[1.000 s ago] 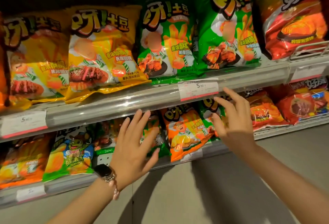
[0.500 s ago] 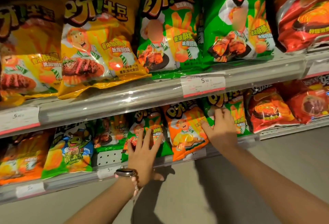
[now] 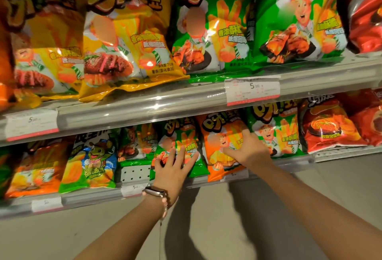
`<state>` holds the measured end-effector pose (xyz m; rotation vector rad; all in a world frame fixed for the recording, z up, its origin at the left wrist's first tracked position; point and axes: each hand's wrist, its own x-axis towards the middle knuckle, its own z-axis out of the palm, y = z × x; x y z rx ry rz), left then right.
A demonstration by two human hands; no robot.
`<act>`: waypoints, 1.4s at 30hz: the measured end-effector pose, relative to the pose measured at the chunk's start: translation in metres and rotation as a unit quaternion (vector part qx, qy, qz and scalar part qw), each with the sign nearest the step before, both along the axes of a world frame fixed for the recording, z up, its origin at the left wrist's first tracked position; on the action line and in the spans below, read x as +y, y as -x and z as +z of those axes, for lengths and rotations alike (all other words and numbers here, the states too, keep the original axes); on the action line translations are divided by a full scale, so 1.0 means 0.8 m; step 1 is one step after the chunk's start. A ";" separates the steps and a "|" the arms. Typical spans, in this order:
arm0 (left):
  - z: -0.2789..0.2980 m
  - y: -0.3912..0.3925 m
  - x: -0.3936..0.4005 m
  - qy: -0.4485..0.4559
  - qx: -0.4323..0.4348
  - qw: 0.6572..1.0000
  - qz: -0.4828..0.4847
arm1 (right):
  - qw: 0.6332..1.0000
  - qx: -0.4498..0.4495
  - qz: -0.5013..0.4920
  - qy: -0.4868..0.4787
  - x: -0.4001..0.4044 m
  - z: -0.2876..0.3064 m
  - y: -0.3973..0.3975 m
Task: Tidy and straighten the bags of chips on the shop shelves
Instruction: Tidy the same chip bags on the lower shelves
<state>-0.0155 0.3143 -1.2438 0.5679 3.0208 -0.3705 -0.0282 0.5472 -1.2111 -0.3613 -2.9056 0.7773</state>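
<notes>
Two shelves hold bags of chips. On the lower shelf (image 3: 293, 161) a small green bag (image 3: 179, 133) leans at the front, and my left hand (image 3: 173, 168), with a watch on its wrist, lies on it with spread, straight fingers. To its right stands an orange bag (image 3: 219, 135), tilted. My right hand (image 3: 248, 150) rests flat on that orange bag where it meets a green bag (image 3: 277, 129). The hand's fingers are straight and spread. Neither hand curls round a bag.
The upper shelf (image 3: 144, 112) carries large yellow bags (image 3: 128, 32), green bags (image 3: 210, 26) and a red bag (image 3: 365, 15). A price label (image 3: 253, 90) sits on its rail. Further left below are orange bags (image 3: 37, 166) and a frog-print bag (image 3: 93, 160). Red bags (image 3: 328, 127) stand at lower right. Grey floor lies beneath.
Both hands came down from the upper shelf rail to the lower shelf. The left hand now lies on the small green bag, the right hand on the orange bag. The camera moved closer.
</notes>
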 end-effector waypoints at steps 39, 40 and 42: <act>0.028 0.018 -0.297 -0.368 0.038 0.854 0.366 | 0.944 0.156 -0.020 0.289 -0.155 0.045 -0.043; 0.028 0.020 -0.299 -0.372 0.023 0.855 0.361 | 0.944 0.154 -0.021 0.290 -0.156 0.045 -0.043; 0.028 0.020 -0.299 -0.373 0.014 0.857 0.355 | 0.944 0.149 -0.022 0.292 -0.158 0.044 -0.044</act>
